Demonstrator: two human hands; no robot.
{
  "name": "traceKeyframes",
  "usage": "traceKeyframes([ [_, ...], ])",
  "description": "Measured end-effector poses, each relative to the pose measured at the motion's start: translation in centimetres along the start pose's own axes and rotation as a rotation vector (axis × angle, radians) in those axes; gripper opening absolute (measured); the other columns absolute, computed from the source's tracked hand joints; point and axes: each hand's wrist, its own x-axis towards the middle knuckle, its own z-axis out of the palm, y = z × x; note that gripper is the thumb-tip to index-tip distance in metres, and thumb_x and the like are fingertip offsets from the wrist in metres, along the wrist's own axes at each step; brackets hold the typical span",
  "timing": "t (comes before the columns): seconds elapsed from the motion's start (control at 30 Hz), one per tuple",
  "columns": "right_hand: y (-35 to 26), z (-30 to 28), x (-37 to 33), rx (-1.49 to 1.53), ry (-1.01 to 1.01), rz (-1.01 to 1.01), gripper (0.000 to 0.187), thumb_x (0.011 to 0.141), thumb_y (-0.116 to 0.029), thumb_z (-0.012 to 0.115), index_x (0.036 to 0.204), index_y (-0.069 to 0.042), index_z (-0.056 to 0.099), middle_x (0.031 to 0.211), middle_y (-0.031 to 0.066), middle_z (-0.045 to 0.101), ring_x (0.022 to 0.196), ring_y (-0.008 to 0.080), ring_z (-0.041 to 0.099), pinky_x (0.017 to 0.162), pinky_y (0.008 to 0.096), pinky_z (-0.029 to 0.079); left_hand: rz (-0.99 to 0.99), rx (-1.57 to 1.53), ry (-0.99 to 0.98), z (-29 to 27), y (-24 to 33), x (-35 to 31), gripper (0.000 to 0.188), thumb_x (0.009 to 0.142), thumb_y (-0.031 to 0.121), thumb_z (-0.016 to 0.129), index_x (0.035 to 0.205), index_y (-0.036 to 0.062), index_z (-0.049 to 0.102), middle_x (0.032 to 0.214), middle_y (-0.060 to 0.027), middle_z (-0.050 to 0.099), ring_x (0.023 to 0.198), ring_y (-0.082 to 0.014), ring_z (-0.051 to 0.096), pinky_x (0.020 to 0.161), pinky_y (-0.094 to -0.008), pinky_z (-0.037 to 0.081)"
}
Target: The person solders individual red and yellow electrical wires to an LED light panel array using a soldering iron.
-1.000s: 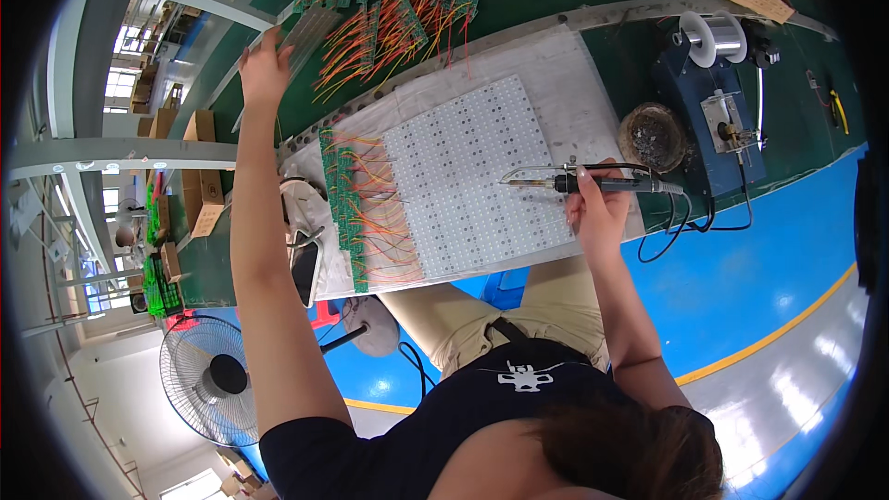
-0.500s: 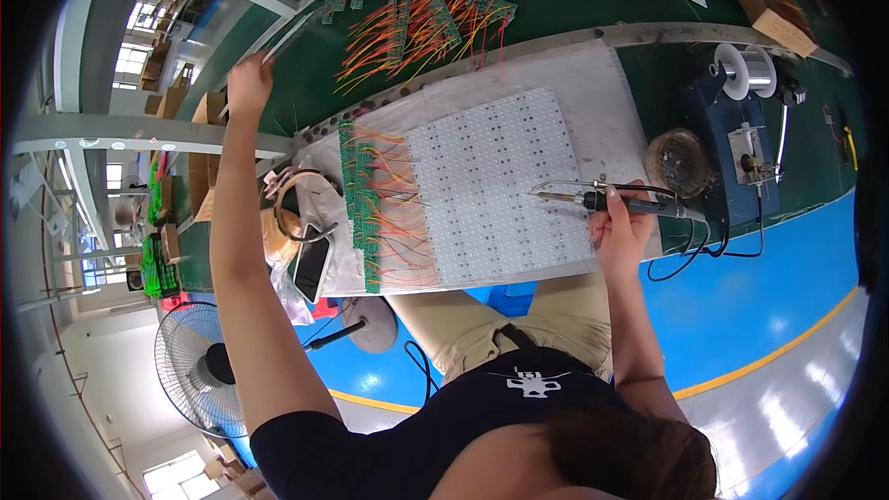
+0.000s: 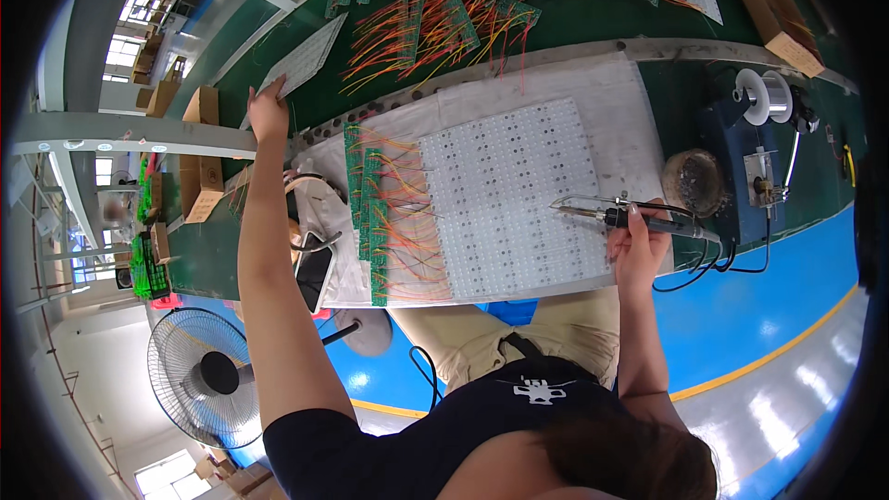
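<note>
My left hand (image 3: pixel 269 113) reaches far to the left, closed on the near edge of a thin white panel (image 3: pixel 313 54) that slants over the green bench. My right hand (image 3: pixel 639 250) grips a soldering iron (image 3: pixel 619 217) with a thin metal tube running along its top. The iron's tip points left, above a large white dotted light panel (image 3: pixel 505 176) in front of me; I cannot tell whether it touches. Along that panel's left edge stand narrow green circuit boards (image 3: pixel 372 222), with red and yellow wires (image 3: pixel 407 213) running to the panel.
More wired circuit boards (image 3: pixel 454 14) are heaped at the back. To the right stand a round tin (image 3: pixel 694 181), a blue solder feeder (image 3: pixel 736 162) and a solder spool (image 3: pixel 765 97). A phone (image 3: pixel 315 268) lies left; a metal frame post (image 3: pixel 139 132) crosses near my left arm.
The thin panel at my left hand has turned from edge-on to show its face. My view has shifted slightly; my right hand still holds the iron over the dotted panel.
</note>
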Motion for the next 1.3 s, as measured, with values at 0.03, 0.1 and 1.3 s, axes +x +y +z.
traceKeyframes([
  [0.03,0.1,-0.2,0.0,-0.014,-0.012,0.003,0.017,0.102,-0.011,0.063,0.095,-0.003,0.049,0.063,0.0024,0.048,0.043,0.0097,0.046,0.039,0.0251,0.037,-0.003,-0.005,-0.006,0.5,0.2,-0.3,0.047,0.084,-0.004,0.058,0.124,0.0144,0.073,0.102,-0.0162,0.075,0.095,-0.0348,0.07,0.112,-0.0463,0.045],
  [0.1,0.0,-0.1,0.0,-0.032,-0.001,-0.015,0.017,0.102,-0.011,0.062,0.096,-0.003,0.049,0.062,0.0024,0.047,0.042,0.0098,0.046,0.039,0.0248,0.037,-0.278,-0.073,-0.159,1.5,0.9,-0.6,0.049,0.081,-0.006,0.06,0.125,0.0138,0.071,0.116,-0.0149,0.073,0.103,-0.0359,0.069,0.112,-0.0489,0.044],
  [1.3,0.6,-0.2,0.1,0.052,-0.04,-0.012,0.015,0.101,-0.01,0.063,0.097,-0.004,0.049,0.065,0.0038,0.052,0.041,0.0112,0.048,0.037,0.0258,0.037,0.407,0.438,-0.195,-1.7,20.8,7.2,0.011,0.086,0.018,0.066,0.093,0.011,0.072,0.1,-0.004,0.064,0.105,-0.0243,0.062,0.087,-0.0509,0.042],
])
